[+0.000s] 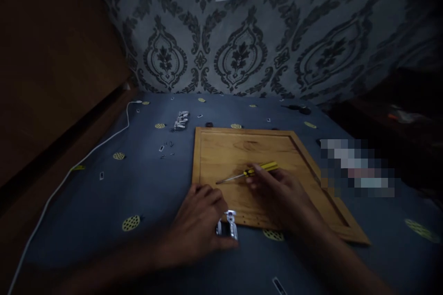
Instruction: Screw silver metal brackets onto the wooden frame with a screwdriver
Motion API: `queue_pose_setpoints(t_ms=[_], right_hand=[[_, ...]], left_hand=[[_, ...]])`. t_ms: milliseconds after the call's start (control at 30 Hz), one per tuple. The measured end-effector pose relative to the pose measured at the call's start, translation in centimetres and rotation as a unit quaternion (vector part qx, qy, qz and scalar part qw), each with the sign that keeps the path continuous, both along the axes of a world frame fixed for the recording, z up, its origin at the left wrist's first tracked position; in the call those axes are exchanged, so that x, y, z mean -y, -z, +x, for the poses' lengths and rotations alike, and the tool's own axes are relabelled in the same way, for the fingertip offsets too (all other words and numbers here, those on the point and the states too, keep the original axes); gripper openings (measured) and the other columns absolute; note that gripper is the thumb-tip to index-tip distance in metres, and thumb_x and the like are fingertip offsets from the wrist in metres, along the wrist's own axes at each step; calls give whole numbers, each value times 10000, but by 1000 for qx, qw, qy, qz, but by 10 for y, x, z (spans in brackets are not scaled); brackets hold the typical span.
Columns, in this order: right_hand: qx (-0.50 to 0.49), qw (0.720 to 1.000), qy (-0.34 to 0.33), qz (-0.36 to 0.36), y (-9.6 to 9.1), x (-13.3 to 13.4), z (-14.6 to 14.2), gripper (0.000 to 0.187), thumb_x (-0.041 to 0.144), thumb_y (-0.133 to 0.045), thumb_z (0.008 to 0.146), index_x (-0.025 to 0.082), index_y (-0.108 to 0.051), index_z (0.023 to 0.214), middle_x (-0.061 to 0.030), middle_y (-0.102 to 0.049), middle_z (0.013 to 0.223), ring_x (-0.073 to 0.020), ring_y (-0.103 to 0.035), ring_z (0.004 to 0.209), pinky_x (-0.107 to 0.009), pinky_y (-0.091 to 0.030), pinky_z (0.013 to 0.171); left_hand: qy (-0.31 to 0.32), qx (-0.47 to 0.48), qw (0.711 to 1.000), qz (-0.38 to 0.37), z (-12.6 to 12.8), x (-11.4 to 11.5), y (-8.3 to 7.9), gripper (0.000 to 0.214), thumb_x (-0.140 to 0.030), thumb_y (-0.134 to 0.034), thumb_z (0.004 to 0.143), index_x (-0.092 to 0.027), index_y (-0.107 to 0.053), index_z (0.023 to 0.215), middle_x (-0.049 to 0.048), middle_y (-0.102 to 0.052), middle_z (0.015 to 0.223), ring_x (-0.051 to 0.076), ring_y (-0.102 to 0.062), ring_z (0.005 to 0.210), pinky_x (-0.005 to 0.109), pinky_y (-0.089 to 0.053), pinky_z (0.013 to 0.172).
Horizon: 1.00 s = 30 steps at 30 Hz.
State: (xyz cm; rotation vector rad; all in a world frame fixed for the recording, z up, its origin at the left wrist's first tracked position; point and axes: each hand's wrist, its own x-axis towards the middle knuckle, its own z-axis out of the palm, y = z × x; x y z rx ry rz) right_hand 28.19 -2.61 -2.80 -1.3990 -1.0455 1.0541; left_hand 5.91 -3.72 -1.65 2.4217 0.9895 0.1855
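Note:
A wooden cabinet door [242, 156] lies flat on the patterned blue cloth, with a row of small holes along its near edge. My left hand [200, 216] rests over its near left corner, fingers curled and thumb below. Between that thumb and the fingers sits a shiny metal hinge [231, 228] at the door's near edge, partly hidden by the hand. My right hand [282, 193] is closed on a screwdriver [261, 169] with a yellow and black handle. Its shaft points left above the panel, the tip short of the left hand.
More metal hinges [181, 120] lie behind the door's left side, with several loose screws [169, 144] nearer. A white cable [100, 145] runs along the left. Dark scissor-like handles [299, 109] lie at the back right. A blurred-out object [356, 168] sits right of the door.

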Motion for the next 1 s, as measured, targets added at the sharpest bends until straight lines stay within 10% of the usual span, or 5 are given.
queue_pose_setpoints(t_ms=[267, 633, 1000], right_hand=[[311, 942, -128, 24, -8, 1, 31, 480, 543, -707, 868, 197, -661, 539, -9, -614, 476, -158, -562, 419, -249, -382, 383], [443, 823, -325, 145, 1, -111, -115, 170, 180, -675, 935, 181, -761, 1081, -125, -796, 1105, -268, -737, 992, -372, -547, 851], [501, 782, -342, 141, 9, -130, -138, 116, 126, -654, 957, 179, -753, 983, -93, -781, 1053, -230, -721, 940, -329, -503, 774]], left_hand=[[5, -4, 1000, -4, 0, 1, 2, 546, -586, -900, 761, -170, -679, 1037, 35, -701, 1122, 263, -628, 1095, 428, -431, 1040], [27, -21, 999, -1, 1, 0, -3, 507, -600, -823, 843, -159, -711, 1066, 98, -724, 1189, 311, -644, 1149, 509, -462, 1087], [39, 1, 999, 34, -1, 0, 3, 511, -593, -836, 830, -139, -720, 1033, 82, -700, 1100, 299, -639, 1108, 483, -478, 1039]])
